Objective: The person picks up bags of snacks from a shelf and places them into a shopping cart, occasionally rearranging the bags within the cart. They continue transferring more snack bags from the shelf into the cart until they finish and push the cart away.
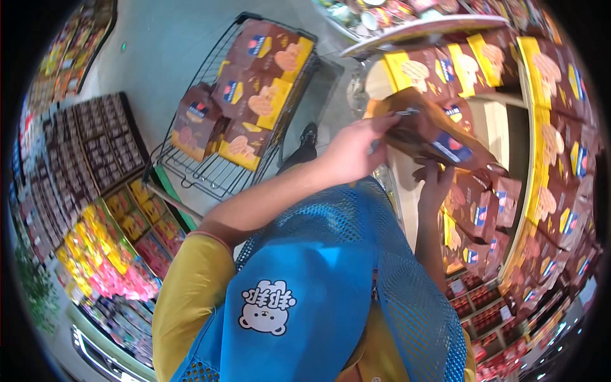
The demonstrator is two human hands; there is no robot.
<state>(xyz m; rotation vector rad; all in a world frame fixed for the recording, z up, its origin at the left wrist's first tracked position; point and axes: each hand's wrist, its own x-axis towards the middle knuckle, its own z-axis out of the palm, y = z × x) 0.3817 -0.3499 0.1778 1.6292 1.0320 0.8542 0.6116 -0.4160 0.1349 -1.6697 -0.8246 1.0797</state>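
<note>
A brown snack bag (439,130) is held in front of the shelf, tilted, at the right of centre. My left hand (363,145) grips its left end, fingers closed on the wrapper. Under the bag's lower edge is my right hand (434,184), with its fingers bent up against it; they are partly hidden. Brown and yellow bags of the same kind (474,207) stand on the shelf just right of my right hand. More such bags (258,105) lie in a wire cart (213,63) at the upper left.
Display racks (83,149) with dark packs and bright yellow and pink goods (105,254) stand at the left. A column of brown bags (550,172) lines the right. A round-edged display (426,28) juts in at the top. A dark shoe (309,135) is beside the cart.
</note>
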